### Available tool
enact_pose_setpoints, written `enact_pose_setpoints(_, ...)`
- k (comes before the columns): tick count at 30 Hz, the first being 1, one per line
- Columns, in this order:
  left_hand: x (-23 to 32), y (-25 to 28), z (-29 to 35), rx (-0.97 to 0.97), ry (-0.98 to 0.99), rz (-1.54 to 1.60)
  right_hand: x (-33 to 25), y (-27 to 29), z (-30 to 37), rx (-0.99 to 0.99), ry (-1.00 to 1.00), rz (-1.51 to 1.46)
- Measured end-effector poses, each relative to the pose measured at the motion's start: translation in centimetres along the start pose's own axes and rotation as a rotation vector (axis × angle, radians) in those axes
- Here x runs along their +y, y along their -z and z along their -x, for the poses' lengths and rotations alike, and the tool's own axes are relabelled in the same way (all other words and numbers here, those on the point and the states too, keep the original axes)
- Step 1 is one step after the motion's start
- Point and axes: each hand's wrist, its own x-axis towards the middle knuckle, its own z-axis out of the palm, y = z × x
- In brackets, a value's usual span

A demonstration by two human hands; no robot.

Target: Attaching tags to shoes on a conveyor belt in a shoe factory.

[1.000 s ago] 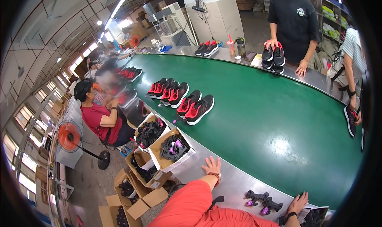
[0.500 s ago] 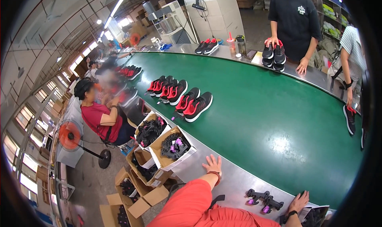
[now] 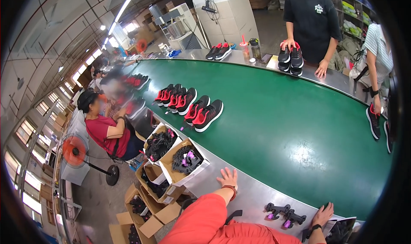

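My left hand (image 3: 227, 179) rests on the metal ledge (image 3: 257, 185) beside the green belt, fingers spread and holding nothing. Further right, my right hand (image 3: 323, 214) lies on the same ledge with its fingers stretched out, also without anything in it. Between them, nearer my right hand, are two black plastic pieces (image 3: 278, 209) with purple tags, whose exact kind I cannot make out. Left of my left hand stands a white carton (image 3: 193, 178) of similar black pieces. Several black-and-red sneakers (image 3: 208, 115) sit on the green conveyor belt (image 3: 265, 128), beyond my hands.
Across the belt, a person in black holds stacked sneakers (image 3: 291, 61); at the far right another grips a sneaker (image 3: 373, 121). A seated person in red (image 3: 112, 130) is left, near a floor fan (image 3: 75, 151). Open cartons (image 3: 159, 218) stand below the ledge.
The whole view has shifted slightly. Both my hands stay flat on the ledge. At the far right, a second sneaker beside the person's held one shows more fully.
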Motion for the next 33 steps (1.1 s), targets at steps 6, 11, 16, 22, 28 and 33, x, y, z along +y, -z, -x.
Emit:
enact_pose_setpoints(6,0.0,0.3,0.3,0.002,-0.002,0.021,0.1,-0.1,0.0,-0.030,-0.010,-0.012)
enact_pose_setpoints(11,-0.2,1.1,0.8,-0.043,-0.030,-0.023,0.3,-0.3,0.0,-0.020,0.009,-0.020)
enact_pose_setpoints(16,-0.2,1.0,0.6,-0.044,-0.032,0.012,0.4,-0.7,0.1,0.002,0.002,-0.021)
enact_pose_setpoints(22,-0.1,0.1,0.2,0.009,-0.015,0.019,0.6,-1.0,0.1,0.007,0.014,-0.024)
enact_pose_setpoints(28,-0.1,0.1,0.2,0.007,-0.004,-0.006,0.7,-0.8,-0.1,-0.006,0.001,-0.037)
enact_pose_setpoints(33,0.0,-0.6,-0.4,0.012,0.003,-0.002,0.1,-0.5,0.0,0.010,-0.012,-0.042)
